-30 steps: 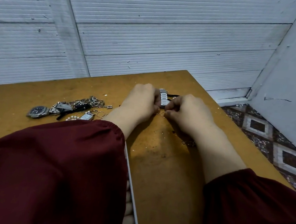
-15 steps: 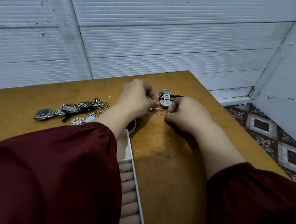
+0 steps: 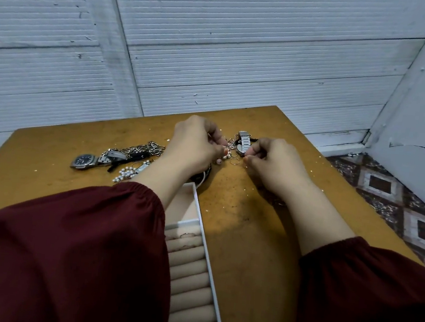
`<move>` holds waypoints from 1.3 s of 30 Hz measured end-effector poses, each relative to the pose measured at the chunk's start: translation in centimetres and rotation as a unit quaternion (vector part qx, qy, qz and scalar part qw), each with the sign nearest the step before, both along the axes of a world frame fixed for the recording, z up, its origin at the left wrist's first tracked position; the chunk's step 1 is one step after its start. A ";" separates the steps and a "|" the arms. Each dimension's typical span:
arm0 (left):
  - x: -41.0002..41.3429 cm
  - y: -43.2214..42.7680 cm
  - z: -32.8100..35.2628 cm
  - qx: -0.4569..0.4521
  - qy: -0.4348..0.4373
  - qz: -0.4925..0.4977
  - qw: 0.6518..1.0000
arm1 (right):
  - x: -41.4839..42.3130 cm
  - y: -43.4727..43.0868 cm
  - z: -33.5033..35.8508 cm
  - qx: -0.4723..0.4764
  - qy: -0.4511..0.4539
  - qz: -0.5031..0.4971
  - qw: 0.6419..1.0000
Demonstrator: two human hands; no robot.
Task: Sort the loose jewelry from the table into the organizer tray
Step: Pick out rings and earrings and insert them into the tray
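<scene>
My left hand [image 3: 195,143] and my right hand [image 3: 272,159] meet over a small tangle of thin earrings and rings [image 3: 232,153] at the far middle of the brown table [image 3: 237,242]. Both hands have curled fingers that pinch pieces of this tangle. A silver metal watch band [image 3: 243,141] lies just behind it. The organizer tray [image 3: 201,220], white-rimmed with beige ring rolls, sits near me, mostly hidden under my left sleeve. A ring [image 3: 187,235] sits in its top roll.
A dark-faced silver watch [image 3: 84,160], a heap of chain links [image 3: 141,150], a pearl cluster [image 3: 124,174] and a dark bangle [image 3: 203,177] lie left of my hands. White slatted walls stand behind the table; patterned floor tiles [image 3: 399,196] show at right.
The view has tilted down, so more of the tray shows. My left hand has lifted slightly off the watch band and now works the small pieces with my right hand.
</scene>
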State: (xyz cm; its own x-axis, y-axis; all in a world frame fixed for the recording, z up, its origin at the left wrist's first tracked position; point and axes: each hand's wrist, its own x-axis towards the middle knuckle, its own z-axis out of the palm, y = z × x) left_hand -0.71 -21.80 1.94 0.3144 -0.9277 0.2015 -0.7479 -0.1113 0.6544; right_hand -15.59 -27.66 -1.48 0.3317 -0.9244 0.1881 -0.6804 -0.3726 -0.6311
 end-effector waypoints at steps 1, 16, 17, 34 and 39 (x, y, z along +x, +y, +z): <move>0.0 0.6 0.2 -0.006 0.004 0.008 1.000 | 0.0 0.4 0.3 0.002 -0.026 0.006 1.000; -0.9 12.9 0.7 -0.130 0.158 0.095 0.974 | -0.9 11.5 3.6 0.136 -0.329 0.045 0.933; -1.0 13.7 0.5 -0.134 0.158 0.100 0.973 | -0.9 12.2 3.5 0.141 -0.338 0.042 0.930; -1.1 19.3 -2.7 -0.054 0.069 0.114 0.990 | -0.8 16.7 1.1 0.173 -0.356 0.048 0.917; -1.3 19.5 -3.0 -0.036 0.004 0.095 0.995 | -1.1 16.7 0.9 0.173 -0.352 0.043 0.919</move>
State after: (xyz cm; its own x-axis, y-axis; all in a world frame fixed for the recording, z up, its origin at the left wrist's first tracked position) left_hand -1.97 -2.33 -1.02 0.4844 -0.8346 0.2622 -0.7128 -0.2028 0.6714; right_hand -16.73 -11.00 -0.59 0.3147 -0.9454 0.0842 -0.0349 -0.1002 -0.9944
